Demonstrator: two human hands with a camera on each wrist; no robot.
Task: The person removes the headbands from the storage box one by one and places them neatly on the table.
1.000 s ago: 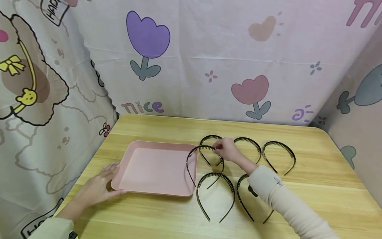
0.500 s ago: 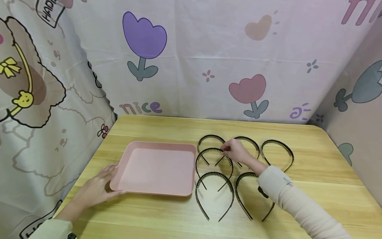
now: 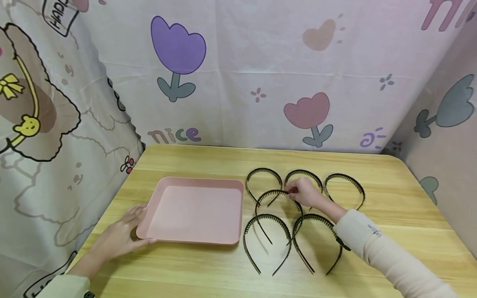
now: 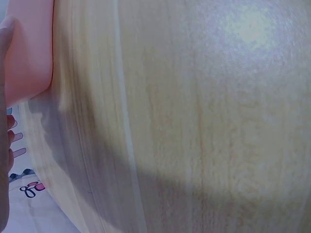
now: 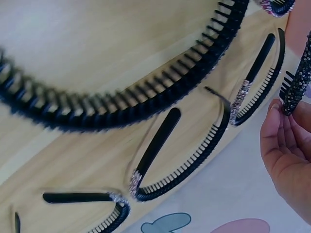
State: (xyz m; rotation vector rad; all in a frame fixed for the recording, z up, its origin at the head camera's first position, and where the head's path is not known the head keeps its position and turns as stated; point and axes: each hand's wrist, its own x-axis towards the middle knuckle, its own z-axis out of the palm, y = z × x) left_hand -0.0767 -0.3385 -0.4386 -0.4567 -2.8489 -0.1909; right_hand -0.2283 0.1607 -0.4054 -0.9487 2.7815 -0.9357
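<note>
My right hand (image 3: 305, 193) pinches the top of a black toothed headband (image 3: 273, 191) between thumb and fingers. In the right wrist view, sparkly stones show on the held headband (image 5: 295, 92). It hangs over the gap between two rows of similar headbands. My left hand (image 3: 118, 239) rests against the left end of a pink rectangular tray (image 3: 203, 242), the thumb along its front wall and the fingers along its left side. Inside the tray, only the bare pink bottom shows. In the left wrist view, a corner of the tray (image 4: 31, 58) and part of the hand appear.
Three headbands stand behind: left (image 3: 263, 169), middle (image 3: 302, 171) and right (image 3: 344, 176). Two more, a front-left headband (image 3: 266, 216) and a front-right headband (image 3: 316, 216), stand nearer. All are on a wooden table (image 3: 179, 273) before a patterned curtain (image 3: 238, 82).
My right hand has moved the pinched headband rightward and slightly nearer, from the tray's right edge to between the two rows. My left hand stays at the tray.
</note>
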